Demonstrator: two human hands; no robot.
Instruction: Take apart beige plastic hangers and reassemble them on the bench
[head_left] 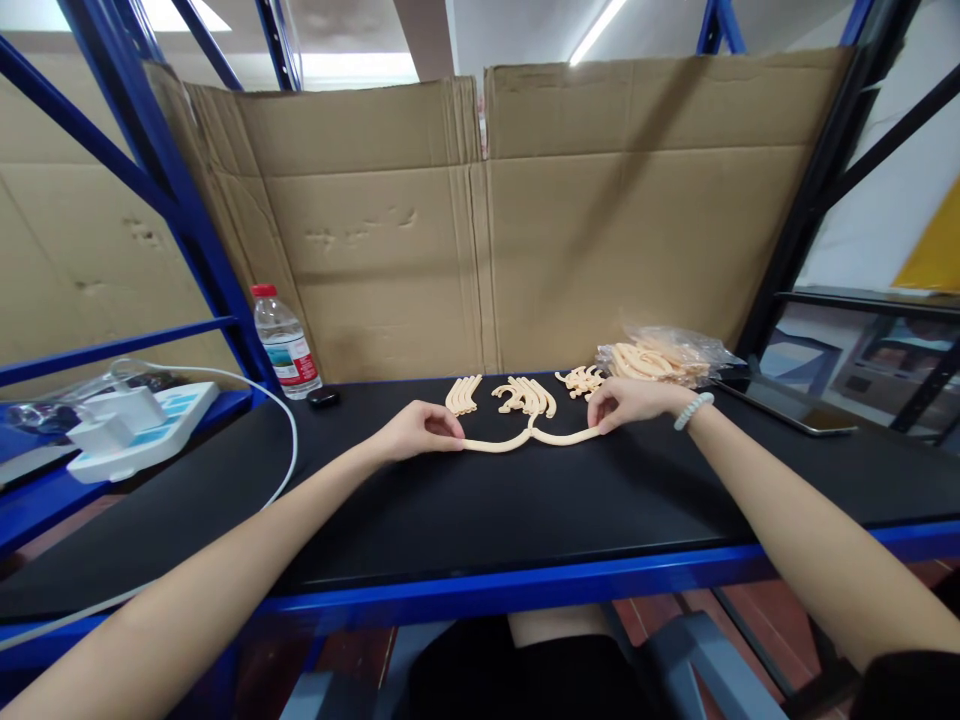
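My left hand (426, 432) pinches the outer end of a cream-coloured curved strip (495, 446). My right hand (626, 402) pinches the outer end of a second, matching curved strip (564, 438). The inner ends of the two strips meet in the middle, above the black tabletop; whether they are joined I cannot tell. Just behind them lie a group of curved cream pieces (534, 395) and, to its left, a neat row of similar pieces (463, 394). Small hooked cream pieces (580, 380) lie behind my right hand, which wears a pale bead bracelet.
A clear plastic bag (667, 357) of cream pieces sits at the back right, near a dark tablet-like device (795, 405). At the left are a red-capped water bottle (285, 345), a small black object (323, 397), a white cable (294, 440) and a power strip (150, 430). Cardboard (375, 230) stands behind.
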